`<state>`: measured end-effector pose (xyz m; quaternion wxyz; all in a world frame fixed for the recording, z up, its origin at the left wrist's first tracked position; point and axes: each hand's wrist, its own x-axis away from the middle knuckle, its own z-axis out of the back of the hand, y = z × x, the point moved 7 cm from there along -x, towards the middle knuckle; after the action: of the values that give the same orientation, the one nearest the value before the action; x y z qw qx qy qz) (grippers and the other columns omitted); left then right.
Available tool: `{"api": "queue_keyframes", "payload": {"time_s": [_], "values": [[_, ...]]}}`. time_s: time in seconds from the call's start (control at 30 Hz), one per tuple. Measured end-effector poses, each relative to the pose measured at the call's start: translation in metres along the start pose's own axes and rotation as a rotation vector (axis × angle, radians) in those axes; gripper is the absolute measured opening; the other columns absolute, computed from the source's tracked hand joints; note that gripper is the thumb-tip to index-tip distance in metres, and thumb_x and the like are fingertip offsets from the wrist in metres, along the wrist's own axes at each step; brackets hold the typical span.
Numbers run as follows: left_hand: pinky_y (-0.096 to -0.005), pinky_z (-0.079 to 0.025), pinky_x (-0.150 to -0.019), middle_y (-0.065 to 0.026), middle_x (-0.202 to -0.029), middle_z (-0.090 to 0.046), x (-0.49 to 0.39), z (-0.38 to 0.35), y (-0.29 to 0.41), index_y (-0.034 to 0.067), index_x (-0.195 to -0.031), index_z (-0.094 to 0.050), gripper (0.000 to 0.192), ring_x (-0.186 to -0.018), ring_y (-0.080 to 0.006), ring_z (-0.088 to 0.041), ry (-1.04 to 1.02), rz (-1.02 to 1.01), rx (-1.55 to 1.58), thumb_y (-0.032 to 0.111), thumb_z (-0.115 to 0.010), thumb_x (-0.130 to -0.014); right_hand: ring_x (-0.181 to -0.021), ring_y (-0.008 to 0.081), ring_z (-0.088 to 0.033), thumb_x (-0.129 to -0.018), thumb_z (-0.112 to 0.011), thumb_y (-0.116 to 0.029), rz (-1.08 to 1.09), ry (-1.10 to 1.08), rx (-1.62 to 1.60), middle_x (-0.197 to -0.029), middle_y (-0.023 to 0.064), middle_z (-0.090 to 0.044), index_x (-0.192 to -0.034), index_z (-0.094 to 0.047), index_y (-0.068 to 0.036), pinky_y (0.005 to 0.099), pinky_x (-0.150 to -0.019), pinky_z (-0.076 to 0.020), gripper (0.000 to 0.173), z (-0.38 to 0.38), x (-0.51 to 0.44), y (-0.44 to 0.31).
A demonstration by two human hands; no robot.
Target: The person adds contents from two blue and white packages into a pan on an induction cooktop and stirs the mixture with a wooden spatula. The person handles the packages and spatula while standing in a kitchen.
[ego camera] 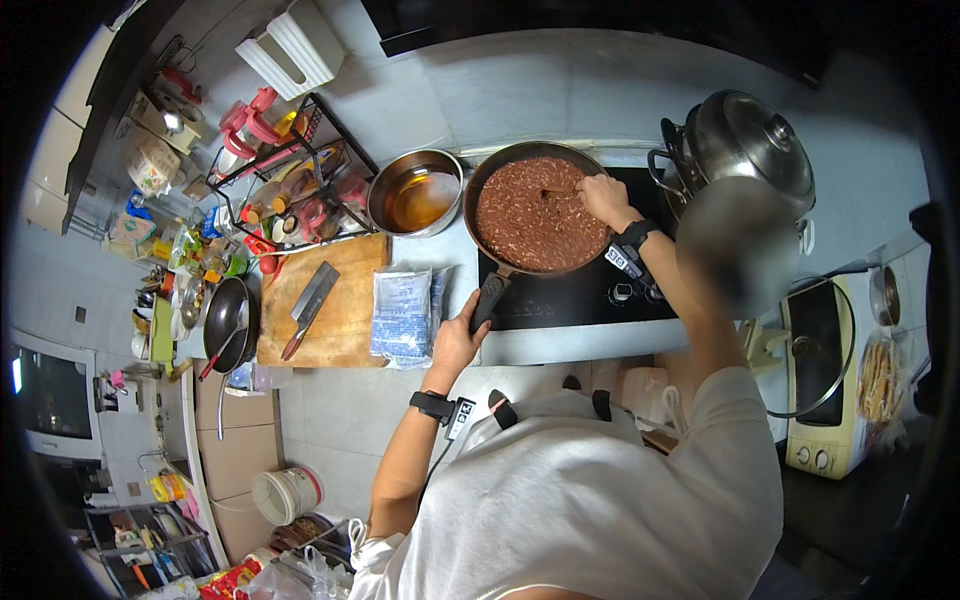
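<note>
My left hand (456, 341) grips the black handle (491, 300) of a frying pan (471, 210) on the black stove. Reddish-brown minced meat (525, 217) with pale flecks fills the pan nearly to its wall. Above the pan's right side, my right hand (606, 201) is closed around a wooden utensil (559, 190), whose far end is sunk in the mince and hidden. Just left of the pan stands a steel bowl (379, 206) with amber liquid in it. Two plastic-wrapped packets (403, 311), blue and white, lie near my left hand.
A cleaver (313, 296) lies on a wooden cutting board (360, 285). Beside it sits a dark wok (217, 315). A bottle rack (319, 180) stands behind the board. Right of the pan is a lidded steel pot (750, 142), partly covered by a blur; farther right, a microwave (806, 442).
</note>
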<state>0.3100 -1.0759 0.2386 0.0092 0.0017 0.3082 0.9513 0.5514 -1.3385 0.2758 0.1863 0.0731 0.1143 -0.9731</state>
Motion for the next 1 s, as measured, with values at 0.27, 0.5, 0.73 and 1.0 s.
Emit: {"api": "queue_keyframes", "payload": {"time_s": [0.27, 0.5, 0.73, 1.0], "values": [[-0.0496, -0.051, -0.066, -0.0265, -0.075, -0.063, -0.001, -0.003, -0.003, 0.017, -0.140, -0.040, 0.064, -0.070, -0.0431, -0.062, -0.006, -0.003, -0.024, 0.026, -0.067, -0.082, -0.093, 0.0333, -0.066, -0.079, -0.060, -0.011, 0.000, -0.106, 0.254, -0.095, 0.0206, -0.067, -0.091, -0.069, -0.002, 0.0454, -0.074, -0.0539, 0.018, 0.061, -0.020, 0.007], [-0.0492, -0.051, -0.065, -0.0264, -0.074, -0.063, 0.000, 0.000, -0.002, 0.017, -0.140, -0.040, 0.064, -0.068, -0.0428, -0.062, -0.012, -0.006, -0.021, 0.027, -0.067, -0.083, -0.077, 0.0305, -0.068, -0.070, -0.068, -0.012, -0.037, -0.409, 0.214, -0.086, 0.0139, -0.070, -0.081, -0.071, -0.002, 0.0425, -0.061, -0.0529, 0.015, 0.015, -0.040, 0.054], [-0.0454, -0.052, -0.066, -0.0264, -0.080, -0.064, -0.002, 0.000, 0.000, 0.011, -0.139, -0.042, 0.064, -0.074, -0.0419, -0.064, -0.052, 0.030, -0.012, 0.022, -0.068, -0.082, -0.056, 0.0233, -0.051, -0.079, -0.065, -0.024, -0.314, -0.595, -0.284, -0.059, 0.0030, -0.050, -0.071, -0.059, -0.006, 0.0372, -0.054, -0.0423, 0.020, -0.087, -0.023, 0.131], [-0.0493, -0.051, -0.063, -0.0277, -0.074, -0.062, -0.002, -0.001, 0.000, 0.013, -0.140, -0.040, 0.065, -0.069, -0.0429, -0.063, -0.028, -0.026, 0.027, 0.024, -0.068, -0.082, -0.073, 0.0324, -0.066, -0.075, -0.065, -0.016, -0.390, -0.391, -0.464, -0.076, 0.0178, -0.067, -0.072, -0.067, 0.001, 0.0396, -0.065, -0.0522, 0.017, -0.056, -0.018, 0.068]]}}
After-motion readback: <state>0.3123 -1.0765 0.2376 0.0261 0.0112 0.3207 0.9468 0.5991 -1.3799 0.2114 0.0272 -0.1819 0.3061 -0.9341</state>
